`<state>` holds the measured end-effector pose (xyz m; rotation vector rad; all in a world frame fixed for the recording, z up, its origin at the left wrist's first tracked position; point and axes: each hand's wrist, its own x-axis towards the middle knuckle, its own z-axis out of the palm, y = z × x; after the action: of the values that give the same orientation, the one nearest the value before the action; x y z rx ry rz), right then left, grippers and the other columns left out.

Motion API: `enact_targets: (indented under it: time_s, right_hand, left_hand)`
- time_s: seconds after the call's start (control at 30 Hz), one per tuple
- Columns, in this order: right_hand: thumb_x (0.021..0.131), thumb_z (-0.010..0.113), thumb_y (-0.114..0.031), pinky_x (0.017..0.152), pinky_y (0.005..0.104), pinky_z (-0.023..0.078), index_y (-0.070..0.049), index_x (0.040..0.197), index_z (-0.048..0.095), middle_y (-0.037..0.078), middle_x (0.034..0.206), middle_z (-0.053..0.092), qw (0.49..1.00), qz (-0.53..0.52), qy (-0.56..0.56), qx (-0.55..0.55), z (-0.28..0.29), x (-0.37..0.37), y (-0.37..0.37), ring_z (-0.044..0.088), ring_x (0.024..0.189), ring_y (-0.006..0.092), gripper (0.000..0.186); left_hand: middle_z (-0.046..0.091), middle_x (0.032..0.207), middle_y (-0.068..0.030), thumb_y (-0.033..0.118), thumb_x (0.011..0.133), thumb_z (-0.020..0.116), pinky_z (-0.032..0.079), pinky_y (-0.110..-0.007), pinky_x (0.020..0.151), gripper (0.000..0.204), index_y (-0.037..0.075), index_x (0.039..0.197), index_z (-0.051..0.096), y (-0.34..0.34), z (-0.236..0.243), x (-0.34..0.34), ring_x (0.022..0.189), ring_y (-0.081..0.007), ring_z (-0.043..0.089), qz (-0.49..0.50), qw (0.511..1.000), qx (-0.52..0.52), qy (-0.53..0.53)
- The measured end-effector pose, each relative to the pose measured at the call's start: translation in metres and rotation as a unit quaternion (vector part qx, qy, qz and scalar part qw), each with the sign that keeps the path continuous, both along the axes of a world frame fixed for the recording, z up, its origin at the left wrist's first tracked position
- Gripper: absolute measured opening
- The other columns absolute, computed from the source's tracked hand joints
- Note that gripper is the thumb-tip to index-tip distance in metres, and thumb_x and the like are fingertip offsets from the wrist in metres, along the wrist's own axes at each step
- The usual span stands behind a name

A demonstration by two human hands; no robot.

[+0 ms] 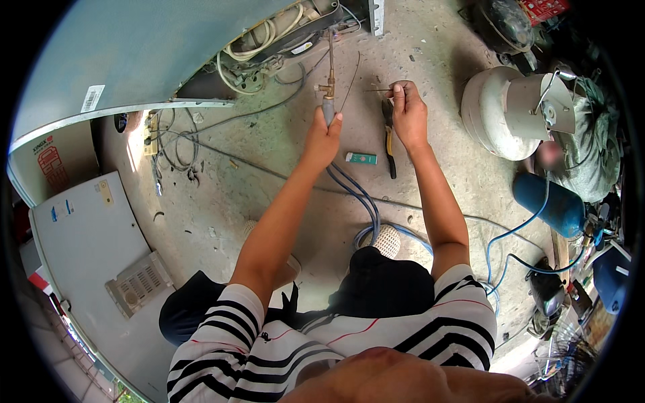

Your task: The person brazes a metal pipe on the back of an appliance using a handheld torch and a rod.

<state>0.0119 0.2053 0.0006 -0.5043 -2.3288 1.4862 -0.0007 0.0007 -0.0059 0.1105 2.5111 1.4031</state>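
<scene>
My left hand (322, 140) is closed round the grey grip of a gas torch (329, 88) with brass fittings. Its thin metal tube points away from me, toward the open base of a large grey appliance (269, 50). Twin blue hoses (363, 196) run back from beneath that hand to my feet. To the right, my right hand (410, 115) pinches a thin dark rod (378, 90) between thumb and fingertips, its free end pointing left. Beside this hand lie pliers (390, 142) with yellow and black handles. A small teal box (361, 158) and a thin bent wire (350, 84) rest on the floor between the hands.
At right stand a white gas cylinder (480, 111) and a blue cylinder (547, 201) with hoses. A grey cable (259, 166) crosses the concrete floor. A power strip (150, 134) lies left, near a pale panelled appliance (94, 228).
</scene>
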Motion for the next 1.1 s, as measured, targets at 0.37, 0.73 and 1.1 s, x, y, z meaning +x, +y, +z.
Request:
enact_targets:
  time_s: [0.37, 0.73, 1.1]
  right_hand:
    - [0.101, 0.05, -0.022, 0.069, 0.0378, 0.051, -0.004, 0.094, 0.059, 0.011, 0.081, 0.069, 1.0, 0.0, 0.0, -0.003, 0.004, 0.001, -0.001, 0.065, 0.072, 0.0293, 0.021]
    - [0.102, 0.048, -0.025, 0.07, 0.0379, 0.052, -0.004, 0.093, 0.06, 0.011, 0.082, 0.07, 1.0, -0.001, -0.003, -0.008, 0.004, 0.001, 0.0, 0.067, 0.074, 0.0303, 0.026]
    - [0.103, 0.047, -0.025, 0.069, 0.0364, 0.051, -0.005, 0.094, 0.06, 0.01, 0.083, 0.07, 1.0, 0.0, 0.0, -0.014, 0.005, 0.003, 0.001, 0.066, 0.072, 0.0277, 0.026]
  left_hand:
    - [0.053, 0.074, -0.0038, 0.032, 0.099, 0.056, 0.043, -0.033, 0.061, 0.028, 0.006, 0.101, 0.048, 0.001, 0.001, 0.001, 0.066, -0.0143, 0.049, 0.009, 1.0, 0.021, -0.013]
    - [0.052, 0.072, -0.0018, 0.03, 0.1, 0.055, 0.042, -0.031, 0.057, 0.026, 0.006, 0.101, 0.047, 0.0, -0.003, 0.0, 0.063, -0.0121, 0.048, 0.007, 0.999, 0.031, -0.018]
    - [0.053, 0.072, -0.0011, 0.03, 0.1, 0.055, 0.042, -0.029, 0.055, 0.025, 0.006, 0.103, 0.047, -0.004, -0.007, 0.002, 0.061, -0.01, 0.048, 0.001, 0.999, 0.033, -0.017]
